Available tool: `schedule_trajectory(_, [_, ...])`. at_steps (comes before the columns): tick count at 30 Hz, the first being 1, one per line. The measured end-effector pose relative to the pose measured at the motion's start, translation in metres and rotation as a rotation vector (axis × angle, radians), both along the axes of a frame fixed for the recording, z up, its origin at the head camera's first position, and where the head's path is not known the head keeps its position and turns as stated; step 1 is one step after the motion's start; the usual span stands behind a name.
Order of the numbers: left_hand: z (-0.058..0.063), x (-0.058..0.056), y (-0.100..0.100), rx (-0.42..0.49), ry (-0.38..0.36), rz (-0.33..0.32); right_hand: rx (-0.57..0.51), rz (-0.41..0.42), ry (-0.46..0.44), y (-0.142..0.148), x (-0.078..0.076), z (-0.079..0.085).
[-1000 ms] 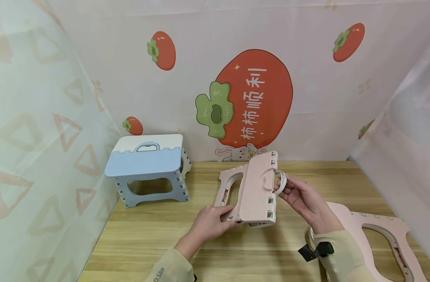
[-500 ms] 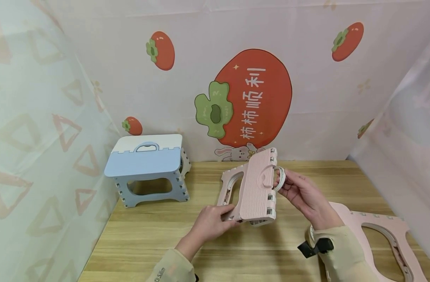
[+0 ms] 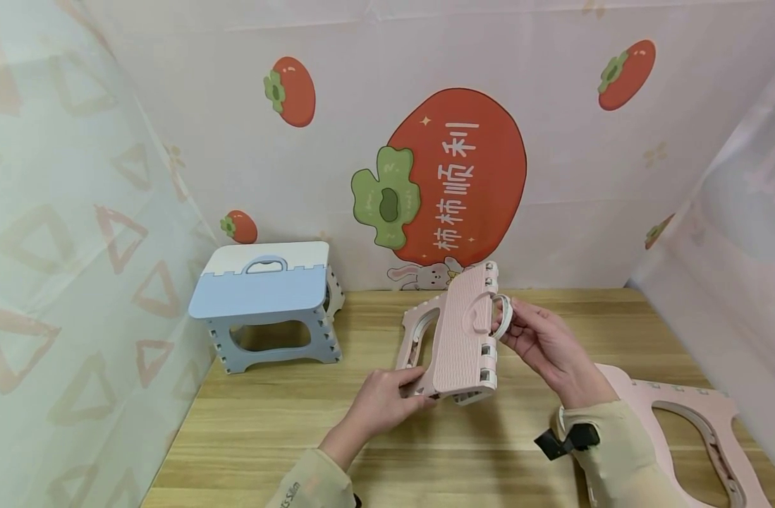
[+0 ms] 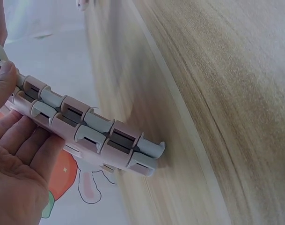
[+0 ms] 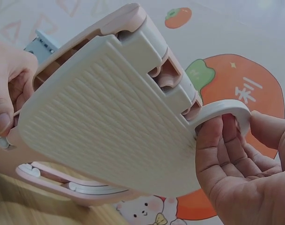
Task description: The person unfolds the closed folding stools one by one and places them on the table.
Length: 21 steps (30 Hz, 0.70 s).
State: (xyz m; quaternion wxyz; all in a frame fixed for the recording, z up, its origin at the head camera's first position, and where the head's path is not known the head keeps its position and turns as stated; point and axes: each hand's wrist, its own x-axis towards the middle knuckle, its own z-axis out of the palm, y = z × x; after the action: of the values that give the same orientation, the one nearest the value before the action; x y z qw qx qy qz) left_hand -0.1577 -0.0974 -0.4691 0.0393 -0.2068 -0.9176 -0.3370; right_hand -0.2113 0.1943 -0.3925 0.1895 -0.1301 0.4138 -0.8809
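A pink and white folding stool [image 3: 460, 335] is held tilted over the table, its seat partly folded along the hinge line. My left hand [image 3: 382, 406] grips the hinged edge between a pink leg panel and the seat, thumb on one side and fingers on the other in the left wrist view. My right hand [image 3: 546, 346] holds the white carry handle [image 5: 224, 107], fingers through the loop and thumb on its outer side. The right wrist view shows the white ridged seat half [image 5: 105, 112] facing that camera.
A blue and white folding stool [image 3: 260, 303] stands unfolded at the back left. Another pink stool [image 3: 660, 430] lies at the right, partly behind the right sleeve [image 3: 622, 451]. A printed cloth [image 3: 571, 176] hangs behind the wooden table [image 3: 260, 430].
The pink and white stool has shifted slightly upward in the head view, and my right hand has risen a little with its handle. Both hands keep their hold.
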Motion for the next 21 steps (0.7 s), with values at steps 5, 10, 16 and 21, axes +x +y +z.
schedule_trajectory(5, [0.0, 0.001, 0.002, 0.035, -0.023, 0.003, 0.003, -0.002, 0.011, -0.002, -0.001, 0.003])
schedule_trajectory(10, [0.001, 0.002, 0.004, 0.075, -0.046, 0.009, -0.01, -0.006, 0.015, -0.004, -0.001, 0.007])
schedule_trajectory(16, [0.0, 0.002, 0.004, 0.086, -0.061, 0.011, 0.01, -0.016, 0.007, -0.007, -0.001, 0.01])
schedule_trajectory(21, [0.001, 0.003, 0.004, 0.104, -0.091, 0.019, 0.017, -0.02, 0.008, -0.008, 0.0, 0.013])
